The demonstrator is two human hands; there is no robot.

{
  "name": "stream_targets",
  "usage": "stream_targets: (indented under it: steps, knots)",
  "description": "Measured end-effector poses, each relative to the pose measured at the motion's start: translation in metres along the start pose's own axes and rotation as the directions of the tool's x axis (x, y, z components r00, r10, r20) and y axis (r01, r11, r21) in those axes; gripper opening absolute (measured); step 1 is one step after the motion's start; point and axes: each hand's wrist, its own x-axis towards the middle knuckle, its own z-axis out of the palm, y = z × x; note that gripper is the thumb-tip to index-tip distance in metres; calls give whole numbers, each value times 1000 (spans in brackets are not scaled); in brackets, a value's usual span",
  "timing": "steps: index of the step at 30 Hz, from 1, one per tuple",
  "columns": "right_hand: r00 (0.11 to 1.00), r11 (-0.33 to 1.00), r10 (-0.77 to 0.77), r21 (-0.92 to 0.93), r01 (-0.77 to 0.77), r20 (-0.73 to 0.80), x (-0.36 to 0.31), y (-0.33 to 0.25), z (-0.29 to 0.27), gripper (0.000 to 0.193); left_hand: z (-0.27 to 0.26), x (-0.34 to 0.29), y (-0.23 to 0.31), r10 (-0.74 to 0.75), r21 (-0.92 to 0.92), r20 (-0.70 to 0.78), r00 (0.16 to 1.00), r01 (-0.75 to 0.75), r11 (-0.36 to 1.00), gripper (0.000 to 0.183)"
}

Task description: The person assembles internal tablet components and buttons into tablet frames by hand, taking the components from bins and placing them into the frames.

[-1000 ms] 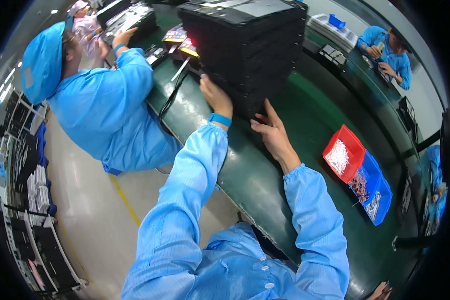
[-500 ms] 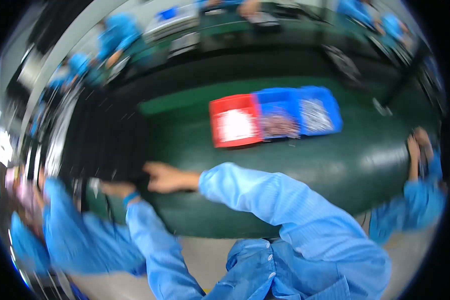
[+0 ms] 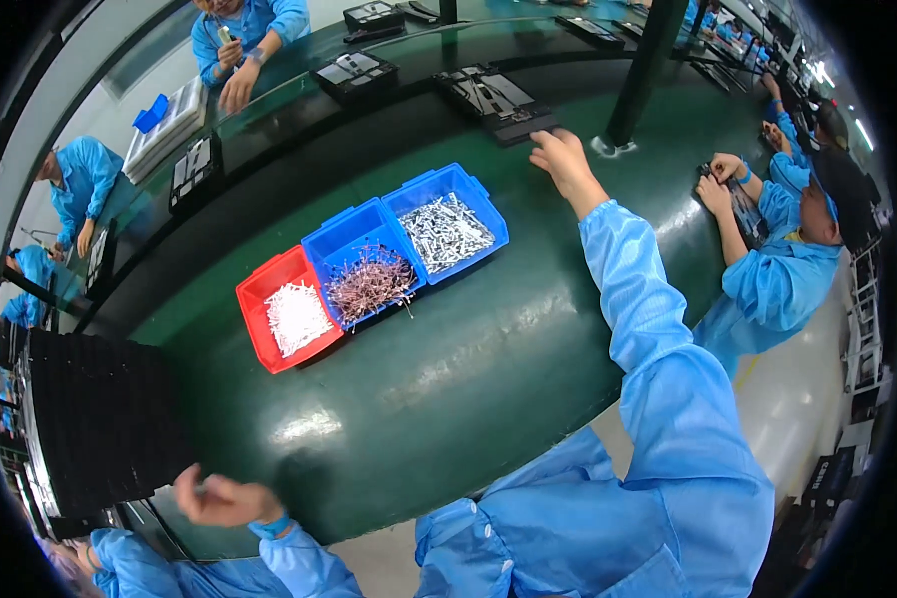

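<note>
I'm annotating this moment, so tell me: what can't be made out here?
Head view throughout:
Left hand: finger outlines blurred.
Red bin: floor hidden by white pieces.
Lower-left co-worker's sleeve: cut off by the lower edge.
Right hand: contact with the dark device too small to tell.

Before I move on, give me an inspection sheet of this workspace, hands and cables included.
Surface: glossy green table; dark belt runs along its far side.
Job's things: black stack at left; flat dark device at the belt.
Clutter: red bin and two blue bins side by side, holding small parts; some brown wiry pieces poke over the rim.
Hands: left hand beside the stack, nothing seen in it; right hand at the device's near end, contact unclear.
Cables: thin dark lines below the stack, too small to identify.
Surroundings: dark green post; seated worker at right, others across the belt.
</note>
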Motion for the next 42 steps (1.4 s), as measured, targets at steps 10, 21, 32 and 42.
stream_targets:
  steps: [10,21,32,42]
  knots:
    - [959,881,281,402,-252,-16,69,14,28,49,78,-47,143,3,-311,770,638,371,875,11]
    - [966,949,245,182,-257,85,34,12,14,48,104,-55,169,-139,-180,873,467,574,799,4]
    - [834,873,471,-14,-488,289,-205,-25,-123,55,98,-50,193,145,-365,883,446,461,809,12]
    - [833,854,384,-495,-157,398,-237,-70,-212,28,150,-52,270,529,-547,834,155,352,760,87]
